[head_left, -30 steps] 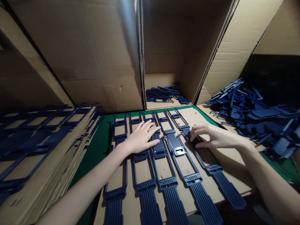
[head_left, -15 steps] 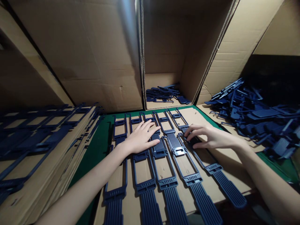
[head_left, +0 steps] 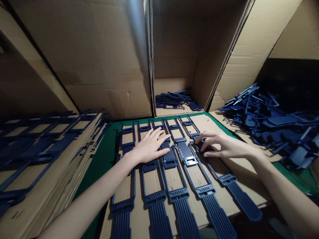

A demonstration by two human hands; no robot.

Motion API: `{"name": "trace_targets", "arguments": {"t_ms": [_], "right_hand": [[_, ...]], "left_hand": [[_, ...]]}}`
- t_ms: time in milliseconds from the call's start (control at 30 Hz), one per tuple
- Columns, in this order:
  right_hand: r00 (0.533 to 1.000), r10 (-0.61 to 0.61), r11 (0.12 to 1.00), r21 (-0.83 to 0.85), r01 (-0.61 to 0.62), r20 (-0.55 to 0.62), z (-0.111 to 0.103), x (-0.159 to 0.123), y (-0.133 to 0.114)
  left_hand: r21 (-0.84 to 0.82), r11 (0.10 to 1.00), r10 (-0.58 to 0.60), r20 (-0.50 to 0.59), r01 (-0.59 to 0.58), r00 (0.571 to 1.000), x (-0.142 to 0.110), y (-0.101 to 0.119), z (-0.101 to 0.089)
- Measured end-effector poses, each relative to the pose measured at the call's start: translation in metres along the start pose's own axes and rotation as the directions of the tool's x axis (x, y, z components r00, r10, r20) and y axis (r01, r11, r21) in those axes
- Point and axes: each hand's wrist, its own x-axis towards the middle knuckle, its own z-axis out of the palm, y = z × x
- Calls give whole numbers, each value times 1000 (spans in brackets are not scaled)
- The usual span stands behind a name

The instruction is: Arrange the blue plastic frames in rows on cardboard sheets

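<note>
Tall brown cardboard panel (head_left: 107, 66), open-fronted cardboard compartment (head_left: 174, 63), green work surface (head_left: 108, 141), bluish light streak (head_left: 137, 20), shadowy right side.

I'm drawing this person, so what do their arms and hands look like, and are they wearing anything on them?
The left hand and right hand wear no gloves, and I can't see any rings or watch. The left arm and right arm look slim and bare as far as they show, with no sleeves in view.

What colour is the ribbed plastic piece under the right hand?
Dark blue; the ribbed plastic piece shows best in the head view.
</note>
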Motion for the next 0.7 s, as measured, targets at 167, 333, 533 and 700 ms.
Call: {"name": "trace_targets", "arguments": {"t_ms": [167,333,533,700], "right_hand": [[991,73,993,-81,-83,-114,2,3,-1],[981,157,982,-83,-167,-114,7,5,6],[981,183,982,-34,-186,-68,8,5,8],[981,180,983,-30,-183,-72,7,4,9]], "left_hand": [[-12,1000,0,-2,0,1000,0,-1,1],[-8,1000,4,-6,-4,1000,0,-1,1],[-7,1000,6,-6,-6,1000,1,-1,2],[-13,1000,3,-2,-3,1000,0,-1,2]]}}
